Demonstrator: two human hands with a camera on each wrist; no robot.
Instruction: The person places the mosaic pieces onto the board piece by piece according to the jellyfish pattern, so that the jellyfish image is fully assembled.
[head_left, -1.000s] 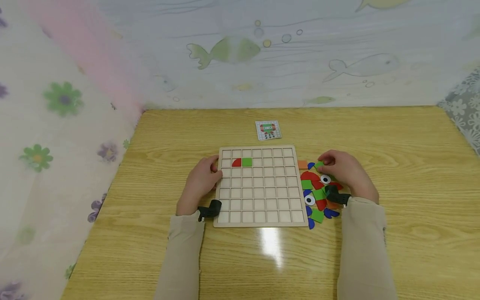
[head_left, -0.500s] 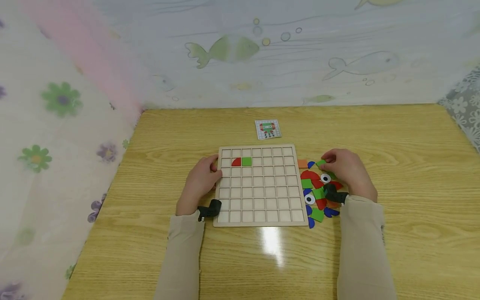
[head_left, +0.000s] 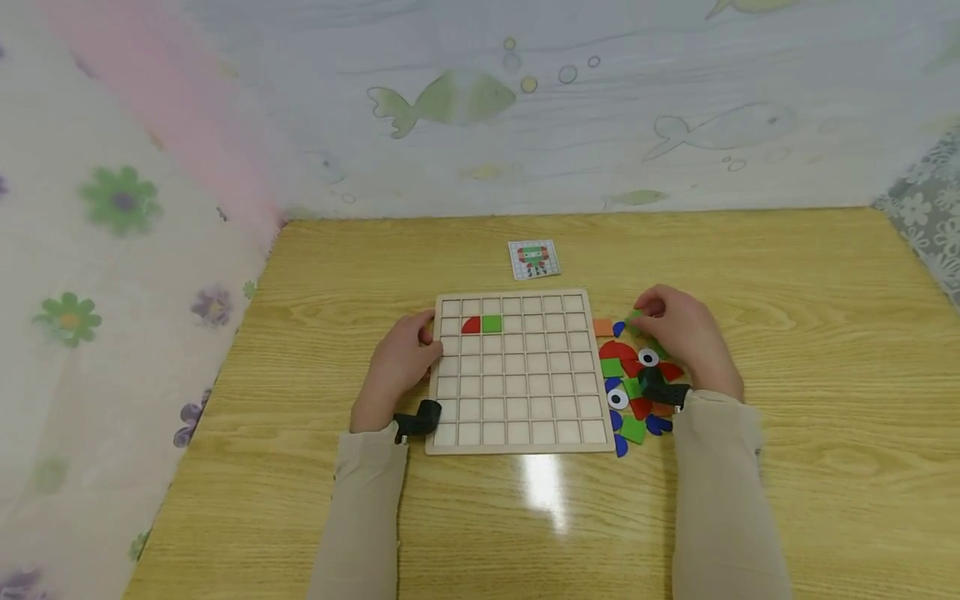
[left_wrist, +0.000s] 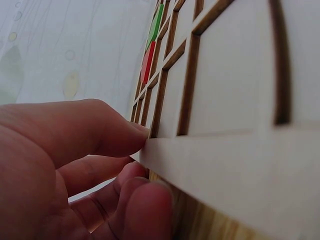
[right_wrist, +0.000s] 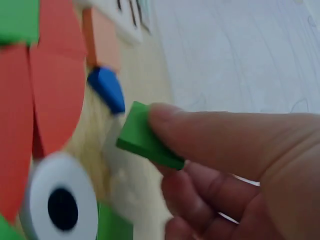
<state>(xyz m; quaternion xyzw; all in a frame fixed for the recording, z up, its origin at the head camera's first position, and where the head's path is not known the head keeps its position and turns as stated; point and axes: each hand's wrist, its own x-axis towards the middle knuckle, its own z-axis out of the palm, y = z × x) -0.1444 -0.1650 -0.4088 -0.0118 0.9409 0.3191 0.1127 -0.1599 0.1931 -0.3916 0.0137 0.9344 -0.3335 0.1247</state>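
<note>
A wooden grid board (head_left: 517,452) lies flat on the table, with a red quarter-circle tile (head_left: 472,325) and a green square tile (head_left: 491,323) side by side in its second row. At the board's left edge, my left hand (head_left: 400,357) pinches the rim, thumb (left_wrist: 107,131) on top and fingers curled by the side. My right hand (head_left: 685,337) is beyond the right edge, above the loose tiles. Between its thumb and fingers it pinches another green square tile (right_wrist: 141,134), tilted and lifted off the table; part of that tile is hidden by the thumb.
Right of the board lie mixed tiles: an orange square (head_left: 603,327), a blue piece (head_left: 618,329), red pieces (head_left: 617,350), green squares (head_left: 633,429) and white eye discs (head_left: 617,399). A picture card (head_left: 534,260) lies behind the board. A patterned wall borders the table's far edge.
My right hand has lifted the green square tile from the pile and shifted slightly left and away from me. My left hand keeps its grip on the board.
</note>
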